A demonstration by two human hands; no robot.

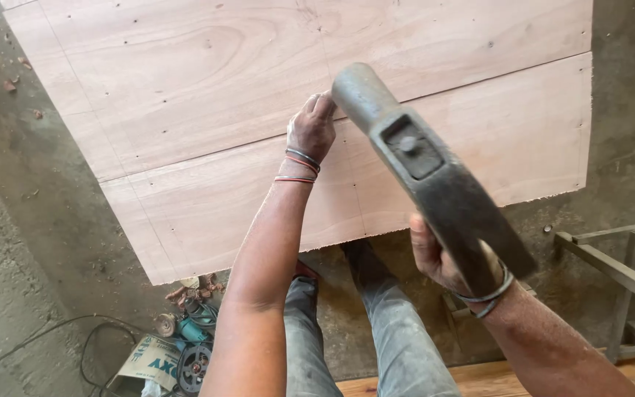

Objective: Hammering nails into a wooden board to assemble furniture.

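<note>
A large plywood sheet (185, 88) fills the upper part of the head view, with a seam running across it. My left hand (311, 126) rests on the sheet at that seam, fingers pinched together as if on a small nail, which I cannot make out. Bangles circle that wrist. My right hand (435, 259) grips the handle of a dark metal hammer (413, 151), raised close to the camera. The hammer's head hangs just right of my left fingers.
An angle grinder (194, 359) and a cardboard box (152, 360) lie on the concrete floor at the lower left, with a black cable (86, 334). A metal frame (619, 272) stands at the right. My legs in jeans (398, 331) are below the sheet's edge.
</note>
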